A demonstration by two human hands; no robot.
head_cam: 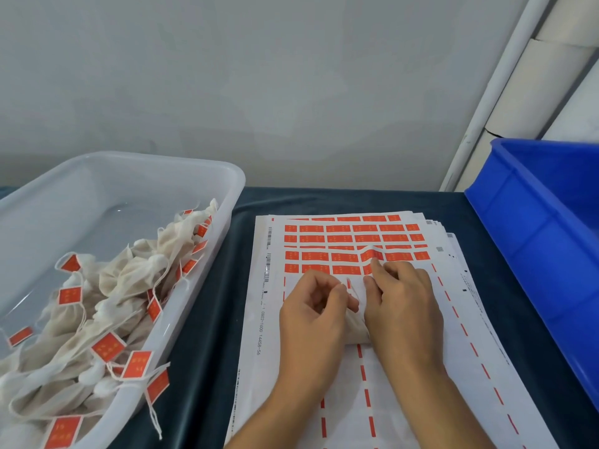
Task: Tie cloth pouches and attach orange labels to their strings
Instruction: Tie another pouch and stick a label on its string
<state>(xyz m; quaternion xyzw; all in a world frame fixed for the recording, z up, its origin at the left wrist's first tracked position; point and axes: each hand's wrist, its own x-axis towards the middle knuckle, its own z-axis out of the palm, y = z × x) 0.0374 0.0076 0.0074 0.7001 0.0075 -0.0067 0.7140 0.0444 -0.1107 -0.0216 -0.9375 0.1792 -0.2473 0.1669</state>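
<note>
Two hands work over the label sheets (324, 384) on my desk (210, 319). My right hand (402, 303) pinches an orange label (372, 254), peeling it up. My left hand (314, 315) pinches a string (353, 291) of the pouch (355, 328) lying between them. Finished pouches (97, 319) fill the clear tub (194, 170) at left; a blue bin (534, 222) sits right.

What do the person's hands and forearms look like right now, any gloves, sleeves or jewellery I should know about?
Both hands are bare: no gloves on the left hand or the right hand. No rings, watch or wristband show on either. The forearms are uncovered as far as the bottom edge of the frame, so no sleeves are in view. Fingernails look short and unpainted where they show.
</note>
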